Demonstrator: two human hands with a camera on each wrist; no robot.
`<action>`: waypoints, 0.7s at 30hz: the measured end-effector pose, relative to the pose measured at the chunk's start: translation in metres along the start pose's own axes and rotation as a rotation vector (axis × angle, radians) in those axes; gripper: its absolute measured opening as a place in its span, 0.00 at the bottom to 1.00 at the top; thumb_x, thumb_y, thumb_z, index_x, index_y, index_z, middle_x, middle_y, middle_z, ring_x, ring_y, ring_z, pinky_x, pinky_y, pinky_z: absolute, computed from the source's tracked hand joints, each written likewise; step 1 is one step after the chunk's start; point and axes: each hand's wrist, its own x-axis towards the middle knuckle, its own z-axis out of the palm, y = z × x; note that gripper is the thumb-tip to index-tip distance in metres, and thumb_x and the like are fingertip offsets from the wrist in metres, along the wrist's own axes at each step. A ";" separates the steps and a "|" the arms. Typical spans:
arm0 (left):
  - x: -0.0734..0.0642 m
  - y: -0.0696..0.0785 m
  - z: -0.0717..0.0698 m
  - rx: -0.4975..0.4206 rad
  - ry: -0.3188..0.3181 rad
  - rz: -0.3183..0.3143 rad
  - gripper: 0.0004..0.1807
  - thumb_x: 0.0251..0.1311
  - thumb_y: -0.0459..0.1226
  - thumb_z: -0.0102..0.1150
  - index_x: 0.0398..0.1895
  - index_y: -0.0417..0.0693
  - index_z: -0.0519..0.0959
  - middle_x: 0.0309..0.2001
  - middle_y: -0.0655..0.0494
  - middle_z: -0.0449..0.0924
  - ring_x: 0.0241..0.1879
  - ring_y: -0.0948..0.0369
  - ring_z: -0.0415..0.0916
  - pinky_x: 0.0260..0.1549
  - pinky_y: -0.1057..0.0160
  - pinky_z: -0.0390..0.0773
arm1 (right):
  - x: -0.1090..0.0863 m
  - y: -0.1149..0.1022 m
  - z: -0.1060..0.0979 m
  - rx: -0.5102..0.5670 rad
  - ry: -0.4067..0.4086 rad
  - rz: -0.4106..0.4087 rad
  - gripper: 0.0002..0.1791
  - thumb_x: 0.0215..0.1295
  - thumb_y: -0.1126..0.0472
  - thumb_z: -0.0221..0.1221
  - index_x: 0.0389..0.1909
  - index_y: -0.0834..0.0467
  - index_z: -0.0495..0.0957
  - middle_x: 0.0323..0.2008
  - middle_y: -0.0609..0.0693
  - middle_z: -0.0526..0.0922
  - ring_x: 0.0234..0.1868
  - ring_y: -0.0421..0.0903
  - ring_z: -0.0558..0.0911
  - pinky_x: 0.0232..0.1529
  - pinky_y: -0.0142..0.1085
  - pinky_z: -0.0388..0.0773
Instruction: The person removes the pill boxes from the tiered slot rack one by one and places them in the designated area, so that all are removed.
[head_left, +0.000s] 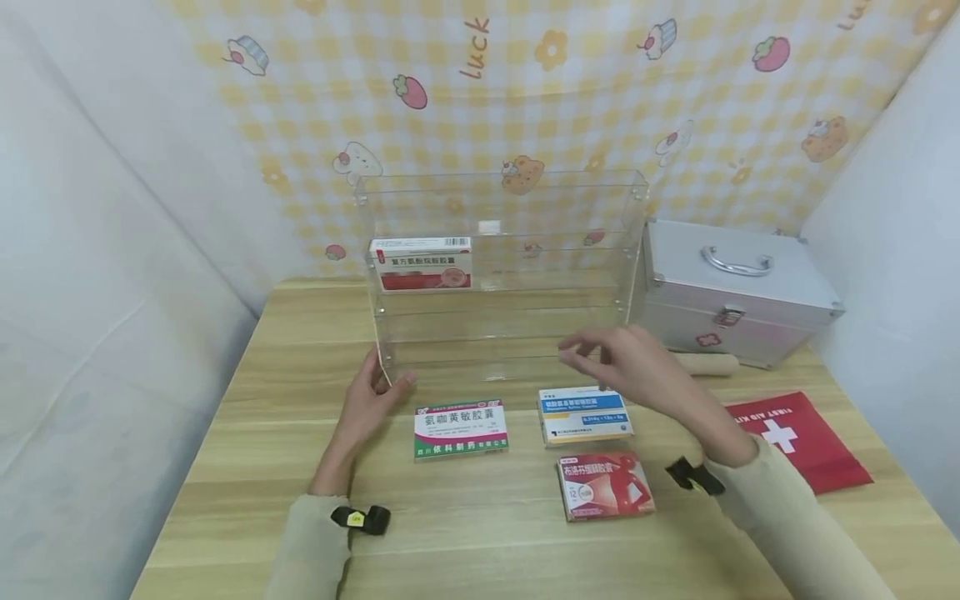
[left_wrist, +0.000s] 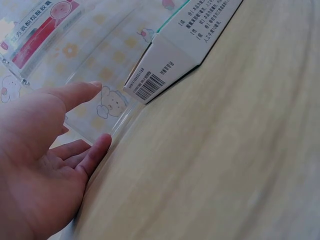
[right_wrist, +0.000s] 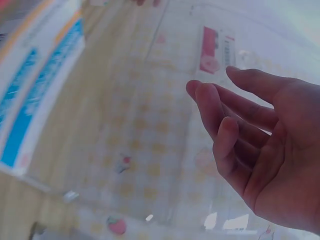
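At the lower left corner of a clear acrylic shelf (head_left: 491, 367), my left hand (head_left: 367, 402) holds the side edge. Its thumb (left_wrist: 75, 94) reaches across the front while the other fingers lie at the outer side. My right hand (head_left: 626, 358) hovers before the shelf's lower right, fingers loosely bent around nothing. Below it lies a white and blue medicine box (head_left: 587, 415). A red and white medicine box (head_left: 606, 487) is nearer the front edge. Right of the left hand lies a white, pink and green medicine box (head_left: 461, 430). Another red and white box (head_left: 422, 267) stands upright at the left of a shelf tier.
A silver case (head_left: 738, 292) with a handle stands right of the shelf. A beige roll (head_left: 707, 364) lies before it, partly hidden by the right hand. The red first aid pouch (head_left: 806, 442) is on the right, near the right forearm. A checked cloth (head_left: 562, 100) hangs behind.
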 end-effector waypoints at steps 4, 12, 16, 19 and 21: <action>0.001 0.000 0.002 -0.016 -0.002 -0.010 0.43 0.65 0.40 0.64 0.78 0.52 0.52 0.72 0.37 0.57 0.53 0.44 0.76 0.43 0.56 0.82 | 0.031 -0.018 -0.009 0.012 0.017 -0.069 0.13 0.69 0.50 0.61 0.49 0.51 0.84 0.35 0.43 0.86 0.15 0.35 0.76 0.15 0.34 0.73; 0.002 0.002 0.001 -0.021 0.003 -0.030 0.42 0.64 0.40 0.64 0.78 0.54 0.52 0.71 0.36 0.59 0.48 0.46 0.79 0.42 0.57 0.82 | 0.089 -0.048 -0.030 -0.037 0.155 -0.143 0.13 0.70 0.51 0.59 0.48 0.53 0.84 0.36 0.44 0.86 0.14 0.36 0.75 0.34 0.44 0.80; 0.001 0.003 0.001 -0.012 0.000 -0.035 0.43 0.65 0.40 0.63 0.78 0.53 0.51 0.71 0.36 0.58 0.49 0.45 0.79 0.43 0.55 0.82 | 0.113 -0.060 -0.035 -0.102 0.170 -0.107 0.14 0.70 0.50 0.59 0.50 0.51 0.83 0.39 0.44 0.86 0.15 0.37 0.76 0.35 0.47 0.78; 0.001 0.001 0.001 -0.017 -0.002 -0.040 0.44 0.65 0.40 0.63 0.79 0.53 0.49 0.72 0.35 0.55 0.54 0.43 0.76 0.47 0.54 0.81 | 0.128 -0.066 -0.034 -0.165 0.132 -0.095 0.16 0.70 0.49 0.59 0.54 0.50 0.81 0.42 0.45 0.86 0.16 0.37 0.76 0.17 0.39 0.72; 0.002 -0.002 0.001 -0.025 0.001 -0.042 0.45 0.65 0.40 0.63 0.79 0.54 0.49 0.72 0.36 0.54 0.55 0.42 0.75 0.47 0.53 0.80 | 0.137 -0.068 -0.032 -0.185 0.099 -0.100 0.18 0.70 0.49 0.58 0.57 0.50 0.79 0.43 0.46 0.86 0.16 0.37 0.76 0.16 0.37 0.71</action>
